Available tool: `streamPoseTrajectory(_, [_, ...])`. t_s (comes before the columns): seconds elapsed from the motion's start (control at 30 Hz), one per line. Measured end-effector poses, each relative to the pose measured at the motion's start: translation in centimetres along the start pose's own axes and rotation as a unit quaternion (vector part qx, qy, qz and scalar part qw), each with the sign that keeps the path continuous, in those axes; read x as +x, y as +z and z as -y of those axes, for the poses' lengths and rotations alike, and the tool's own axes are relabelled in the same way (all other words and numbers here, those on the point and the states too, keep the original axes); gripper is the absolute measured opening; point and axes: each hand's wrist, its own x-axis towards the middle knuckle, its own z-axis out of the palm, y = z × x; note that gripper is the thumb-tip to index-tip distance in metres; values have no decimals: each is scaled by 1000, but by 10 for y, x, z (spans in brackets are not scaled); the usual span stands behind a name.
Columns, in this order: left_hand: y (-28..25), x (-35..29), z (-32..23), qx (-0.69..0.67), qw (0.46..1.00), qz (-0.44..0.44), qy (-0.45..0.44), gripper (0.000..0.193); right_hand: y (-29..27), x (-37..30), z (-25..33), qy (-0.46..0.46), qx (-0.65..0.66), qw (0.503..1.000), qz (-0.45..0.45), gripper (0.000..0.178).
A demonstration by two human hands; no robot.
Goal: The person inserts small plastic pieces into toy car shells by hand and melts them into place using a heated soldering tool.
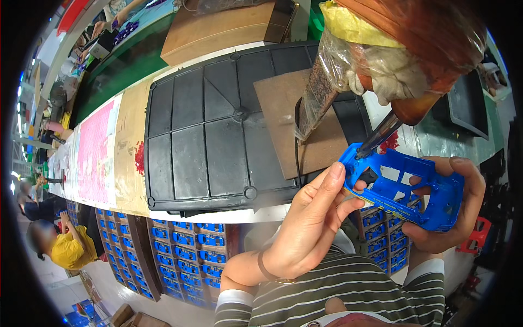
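Note:
A blue plastic toy car body shell [430,215], with several window openings, is held tilted between my two hands. My left hand [305,226] pinches its left end between thumb and fingers. Around the right end wrap the fingers of my right hand [473,199]. A dark metal rod [378,135] comes down from above, and its tip reaches the inside of the shell's left end; whether they touch I cannot tell. Above it hangs a tool body [392,60] wrapped in brown cloth, yellow material and clear plastic.
Behind the shell lie a brown board [278,117] and an upturned black plastic crate [196,158]. A wooden box [218,32] stands farther back. Trays of blue shells [185,253] are below the bench edge. A person in yellow [73,248] is at far left. A red stool [475,235] stands right.

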Motion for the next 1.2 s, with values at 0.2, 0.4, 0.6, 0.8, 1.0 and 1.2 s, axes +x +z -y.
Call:
streamPoseTrajectory(0.2, [-2,0,-5,40,999,3,-20,38,2,0,-1,-15,-6,1000,-10,92])
streamPoseTrajectory(0.4, [-3,-1,-6,35,999,6,-20,35,3,2,-3,-35,-5,999,8,90])
streamPoseTrajectory(0.6, [-1,0,-5,24,999,10,-22,35,1,5,-4,-56,22,998,17,89])
streamPoseTrajectory(0.8, [-6,1,-5,-21,999,25,-23,28,4,9,-8,-87,64,993,47,88])
streamPoseTrajectory(1.0, [-4,2,-5,-19,999,27,-28,28,-3,10,-5,-81,54,992,78,91])
streamPoseTrajectory(1.2, [-3,1,-6,-21,999,27,-26,29,-3,12,-4,-81,39,992,83,90])
